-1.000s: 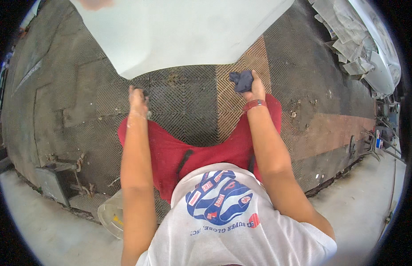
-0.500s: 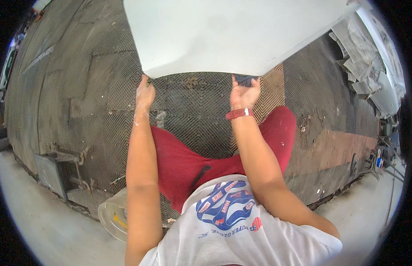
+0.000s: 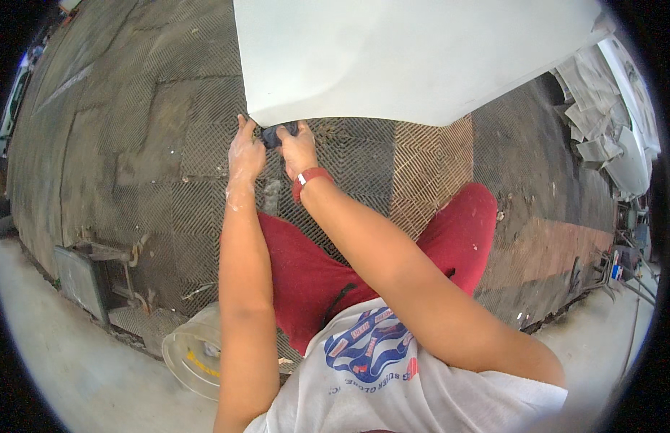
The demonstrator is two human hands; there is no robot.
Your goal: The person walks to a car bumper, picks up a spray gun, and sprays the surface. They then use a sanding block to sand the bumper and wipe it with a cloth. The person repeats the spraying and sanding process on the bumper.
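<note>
Right hand (image 3: 299, 146) grips dark cloth (image 3: 273, 136) at the lower-left corner of white panel (image 3: 392, 65), upper center of frame. Left hand (image 3: 246, 153) sits at the same corner, one finger pointing up; can't tell if it grips. Clear bucket (image 3: 177, 355) lower left, ridged floor (image 3: 198, 151) underneath.

From where I stand, I see a white short-sleeved T-shirt (image 3: 450, 395) with a wavy blue-and-white print (image 3: 371, 346) touched with red, deep-red trousers (image 3: 466, 234) with a black drawstring (image 3: 339, 302), a red wristband (image 3: 310, 180) on the right, and whitish smears on the left hand (image 3: 247, 154).
</note>
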